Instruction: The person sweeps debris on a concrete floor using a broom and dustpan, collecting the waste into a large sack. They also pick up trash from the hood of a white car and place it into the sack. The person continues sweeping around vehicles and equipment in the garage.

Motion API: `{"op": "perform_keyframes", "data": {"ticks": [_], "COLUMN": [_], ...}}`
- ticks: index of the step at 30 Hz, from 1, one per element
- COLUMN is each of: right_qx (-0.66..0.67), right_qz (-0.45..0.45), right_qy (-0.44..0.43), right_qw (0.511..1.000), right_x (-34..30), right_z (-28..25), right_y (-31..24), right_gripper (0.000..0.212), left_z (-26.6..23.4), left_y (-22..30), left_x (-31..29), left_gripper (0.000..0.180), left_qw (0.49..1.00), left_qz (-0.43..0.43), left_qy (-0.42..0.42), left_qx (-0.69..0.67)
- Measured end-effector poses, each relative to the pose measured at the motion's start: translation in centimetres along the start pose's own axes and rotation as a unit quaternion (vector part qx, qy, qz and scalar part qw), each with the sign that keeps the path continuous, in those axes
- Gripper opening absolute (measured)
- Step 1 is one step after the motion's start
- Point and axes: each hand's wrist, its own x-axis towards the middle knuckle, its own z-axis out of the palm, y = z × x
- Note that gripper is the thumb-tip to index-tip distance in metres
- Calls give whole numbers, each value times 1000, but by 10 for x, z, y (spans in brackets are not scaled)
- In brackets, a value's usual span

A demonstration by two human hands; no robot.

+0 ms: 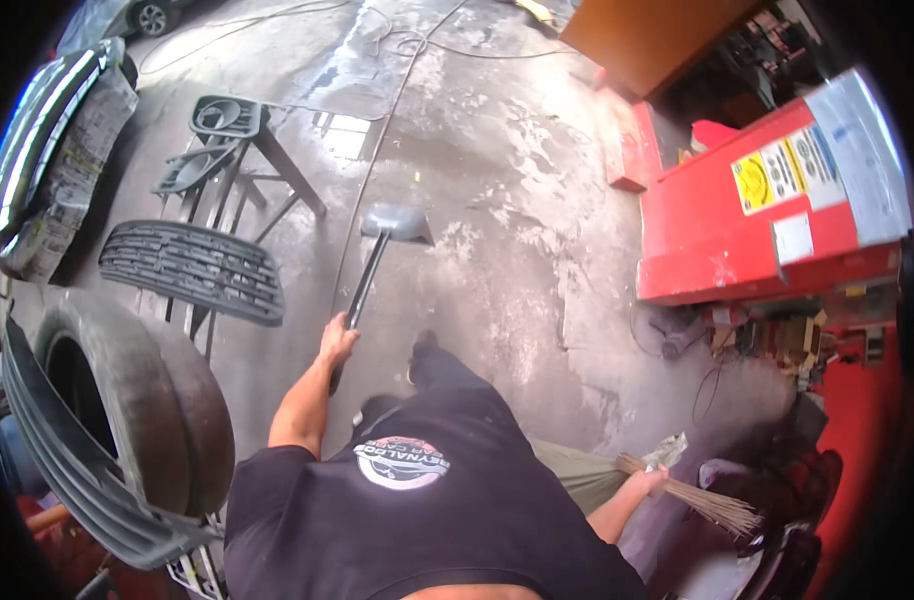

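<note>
A long-handled dustpan (pixel 397 222) reaches out ahead of me, its grey pan low over the concrete floor. My left hand (pixel 338 340) is closed round its dark handle. Out to my right, my right hand (pixel 649 483) grips a stick broom (pixel 717 508), a bundle of thin brown sticks fanning out to the lower right. A crumpled, pale, shiny piece (pixel 669 450) shows just beyond that hand; whether I hold it too, I cannot tell. Khaki cloth (pixel 577 475) hangs between my body and the broom.
Tires (pixel 182 400) and a dark slatted grille (pixel 192 268) stand at left, near a metal stand (pixel 277 165) bearing black parts. A car bumper (pixel 52 160) lies beyond. A hose (pixel 377 160) crosses the wet, stained floor. A red cabinet (pixel 697 240) stands at right.
</note>
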Motion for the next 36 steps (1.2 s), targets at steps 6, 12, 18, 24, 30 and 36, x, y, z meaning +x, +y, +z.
{"op": "perform_keyframes", "data": {"ticks": [6,12,18,24,30,36], "right_qx": [33,101,128,62,45,31], "right_qz": [4,-61,-44,-7,-71,2], "right_qy": [-76,-82,-89,-118,-169,-205], "right_qw": [997,990,987,991,982,978], "right_x": [-116,-264,-337,-505,-668,-926], "right_z": [211,408,563,757,993,1202], "right_y": [-4,-35,-47,-78,-91,-141], "right_gripper": [33,26,30,34,33,23], "left_z": [-80,-130,-203,-336,-391,-455], "left_y": [116,194,275,385,464,564], "left_x": [176,381,584,750,908,1034], "left_gripper": [61,69,63,68,69,46], "left_qw": [999,997,999,982,996,985], "left_qz": [24,3,25,137,15,-132], "left_qy": [39,13,23,96,77,91], "left_qx": [8,-82,6,90,41,68]}}
